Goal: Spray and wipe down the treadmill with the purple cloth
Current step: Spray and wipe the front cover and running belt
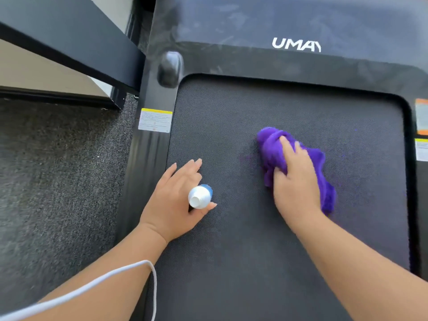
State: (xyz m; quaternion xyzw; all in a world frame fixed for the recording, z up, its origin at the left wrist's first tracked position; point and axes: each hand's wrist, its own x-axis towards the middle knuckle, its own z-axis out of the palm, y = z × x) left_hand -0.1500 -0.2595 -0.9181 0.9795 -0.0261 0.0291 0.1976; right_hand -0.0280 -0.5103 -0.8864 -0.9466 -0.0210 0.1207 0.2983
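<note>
My right hand (298, 181) is pressing the purple cloth (273, 147) flat-fingered mid-belt on the treadmill (231, 251); my left hand (176, 195) is pinching the spray bottle (200, 196) near its left edge.

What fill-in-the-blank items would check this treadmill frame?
1. The right hand presses a cloth coloured ____.
2. The cloth lies on the treadmill's ____.
3. The bottle is held in the ____ hand.
4. The yellow-topped label sits on the side rail to the ____ of the cloth.

Missing words: purple; belt; left; left
</note>
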